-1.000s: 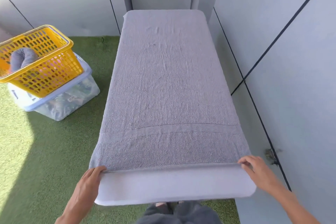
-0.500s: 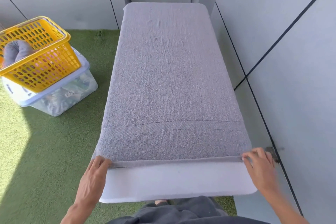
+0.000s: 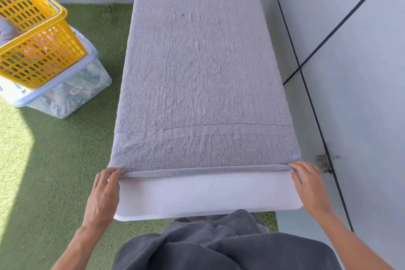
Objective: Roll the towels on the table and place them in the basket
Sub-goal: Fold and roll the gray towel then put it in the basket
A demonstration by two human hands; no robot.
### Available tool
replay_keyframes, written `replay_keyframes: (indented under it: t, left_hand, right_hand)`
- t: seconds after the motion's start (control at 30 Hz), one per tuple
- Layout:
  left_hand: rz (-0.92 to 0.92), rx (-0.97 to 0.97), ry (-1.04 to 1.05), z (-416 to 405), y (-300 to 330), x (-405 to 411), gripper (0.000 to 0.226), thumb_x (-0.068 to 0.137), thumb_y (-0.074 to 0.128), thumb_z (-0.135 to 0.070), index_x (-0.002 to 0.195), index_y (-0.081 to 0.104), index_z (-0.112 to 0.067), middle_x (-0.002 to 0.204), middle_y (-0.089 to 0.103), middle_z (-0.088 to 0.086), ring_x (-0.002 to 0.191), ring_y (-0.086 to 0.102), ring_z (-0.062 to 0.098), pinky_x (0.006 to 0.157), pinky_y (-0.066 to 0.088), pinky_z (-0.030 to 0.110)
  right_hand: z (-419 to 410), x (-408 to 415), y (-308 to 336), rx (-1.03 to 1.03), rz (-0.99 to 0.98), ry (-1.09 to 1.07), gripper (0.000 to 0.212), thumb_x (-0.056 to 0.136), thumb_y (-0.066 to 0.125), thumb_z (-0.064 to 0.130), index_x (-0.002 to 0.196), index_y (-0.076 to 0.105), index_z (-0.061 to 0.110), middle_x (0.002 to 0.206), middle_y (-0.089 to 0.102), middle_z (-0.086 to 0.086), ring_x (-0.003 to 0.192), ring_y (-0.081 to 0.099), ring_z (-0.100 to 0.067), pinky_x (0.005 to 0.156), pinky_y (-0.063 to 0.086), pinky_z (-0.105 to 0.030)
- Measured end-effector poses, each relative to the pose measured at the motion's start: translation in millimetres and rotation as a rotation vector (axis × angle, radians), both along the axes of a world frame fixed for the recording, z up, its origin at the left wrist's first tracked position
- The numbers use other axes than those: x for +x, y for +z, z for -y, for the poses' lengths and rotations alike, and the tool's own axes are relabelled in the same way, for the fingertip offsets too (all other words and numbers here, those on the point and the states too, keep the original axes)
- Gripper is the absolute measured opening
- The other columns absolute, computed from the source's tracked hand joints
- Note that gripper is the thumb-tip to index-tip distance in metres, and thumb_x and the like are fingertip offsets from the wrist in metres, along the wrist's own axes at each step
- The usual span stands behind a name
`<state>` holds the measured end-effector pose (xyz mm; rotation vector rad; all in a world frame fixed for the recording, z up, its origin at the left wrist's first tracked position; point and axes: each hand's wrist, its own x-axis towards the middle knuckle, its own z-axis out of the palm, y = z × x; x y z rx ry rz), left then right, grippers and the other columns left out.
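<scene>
A grey towel lies spread flat along the white table, covering all but a near strip. Its near hem is turned up into a thin fold. My left hand pinches the hem's left corner and my right hand pinches its right corner. The yellow basket stands to the left, tilted, with a rolled grey towel partly visible inside at the frame's edge.
The basket rests on a clear plastic storage box with a pale lid, on green artificial turf. Grey wall panels run close along the table's right side and behind it.
Both hands have closed on the hem's corners and the first narrow fold has formed. The camera has leaned forward over the table.
</scene>
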<state>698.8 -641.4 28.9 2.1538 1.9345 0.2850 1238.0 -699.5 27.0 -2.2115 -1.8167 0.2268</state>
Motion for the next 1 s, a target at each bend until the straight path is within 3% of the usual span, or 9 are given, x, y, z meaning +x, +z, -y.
replay_keyframes:
  t: [0.13, 0.27, 0.4, 0.47, 0.57, 0.67, 0.77, 0.87, 1.0]
  left_hand:
    - [0.045, 0.027, -0.035, 0, 2, -1, 0.026, 0.081, 0.067, 0.003, 0.107, 0.065, 0.001, 0.109, 0.058, 0.014, 0.096, 0.056, 0.031, 0.081, 0.052, 0.045]
    - [0.094, -0.049, -0.114, 2, 9, -11, 0.015, 0.087, 0.061, -0.002, 0.102, 0.064, -0.006, 0.1, 0.062, 0.002, 0.088, 0.059, 0.022, 0.074, 0.053, 0.039]
    - [0.142, -0.336, -0.092, -15, 32, -21, 0.014, 0.093, 0.057, -0.006, 0.1, 0.068, -0.013, 0.096, 0.063, -0.005, 0.078, 0.06, 0.011, 0.074, 0.05, 0.027]
    - [0.117, -0.513, -0.043, -33, 36, -20, 0.014, 0.094, 0.057, -0.01, 0.098, 0.068, -0.017, 0.096, 0.063, -0.004, 0.081, 0.06, 0.01, 0.077, 0.048, 0.022]
    - [0.155, -0.581, 0.0, -51, 37, -12, 0.019, 0.089, 0.065, -0.009, 0.084, 0.061, -0.027, 0.092, 0.067, 0.0, 0.082, 0.065, 0.015, 0.079, 0.053, 0.029]
    - [0.024, -0.359, 0.015, -47, 39, -7, 0.025, 0.079, 0.075, -0.01, 0.074, 0.059, -0.028, 0.089, 0.06, 0.001, 0.088, 0.057, 0.025, 0.08, 0.048, 0.043]
    - [-0.242, -0.02, -0.043, -18, 34, 4, 0.014, 0.07, 0.079, -0.004, 0.076, 0.069, -0.011, 0.091, 0.058, 0.008, 0.089, 0.048, 0.028, 0.079, 0.037, 0.043]
    - [-0.215, 0.053, -0.044, 10, 21, 14, 0.027, 0.068, 0.075, 0.012, 0.089, 0.07, -0.002, 0.097, 0.059, 0.014, 0.086, 0.049, 0.03, 0.073, 0.04, 0.043]
    - [-0.108, 0.014, -0.034, 29, 5, 14, 0.038, 0.08, 0.067, 0.006, 0.117, 0.059, 0.004, 0.119, 0.054, 0.019, 0.106, 0.051, 0.039, 0.085, 0.051, 0.052]
  right_hand:
    - [1, 1, 0, 0.004, 0.007, 0.003, 0.031, 0.093, 0.045, 0.02, 0.101, 0.068, 0.001, 0.096, 0.065, -0.008, 0.094, 0.052, -0.024, 0.09, 0.039, -0.032]
    - [3, 11, 7, -0.085, -0.032, 0.016, 0.025, 0.091, 0.049, 0.016, 0.095, 0.068, 0.002, 0.09, 0.065, -0.007, 0.088, 0.054, -0.023, 0.083, 0.035, -0.022]
    - [-6, 32, 23, -0.351, -0.171, 0.065, 0.011, 0.091, 0.061, 0.005, 0.085, 0.07, 0.008, 0.08, 0.065, 0.0, 0.079, 0.061, -0.026, 0.07, 0.039, -0.027]
    - [-20, 38, 29, -0.499, -0.241, 0.045, 0.015, 0.089, 0.065, 0.008, 0.078, 0.068, 0.018, 0.079, 0.067, 0.003, 0.079, 0.063, -0.02, 0.069, 0.042, -0.02]
    - [-40, 38, 34, -0.591, -0.3, -0.042, 0.014, 0.085, 0.071, 0.015, 0.072, 0.07, 0.02, 0.077, 0.071, 0.006, 0.076, 0.063, -0.007, 0.063, 0.041, -0.011]
    - [-46, 30, 32, -0.513, -0.288, -0.183, 0.016, 0.077, 0.077, 0.015, 0.065, 0.068, 0.021, 0.073, 0.069, 0.005, 0.072, 0.061, -0.009, 0.065, 0.04, -0.019]
    - [-32, 20, 22, -0.308, -0.07, -0.194, 0.017, 0.075, 0.078, 0.02, 0.068, 0.064, 0.028, 0.078, 0.058, 0.007, 0.083, 0.053, -0.022, 0.079, 0.033, -0.031]
    - [-4, 1, 10, -0.162, -0.027, -0.092, 0.009, 0.085, 0.068, 0.009, 0.091, 0.069, 0.014, 0.09, 0.056, 0.0, 0.09, 0.054, -0.028, 0.083, 0.039, -0.035]
    - [20, -15, 1, -0.098, 0.061, -0.019, 0.039, 0.082, 0.071, 0.007, 0.119, 0.062, -0.003, 0.114, 0.056, -0.011, 0.11, 0.048, -0.031, 0.1, 0.035, -0.036]
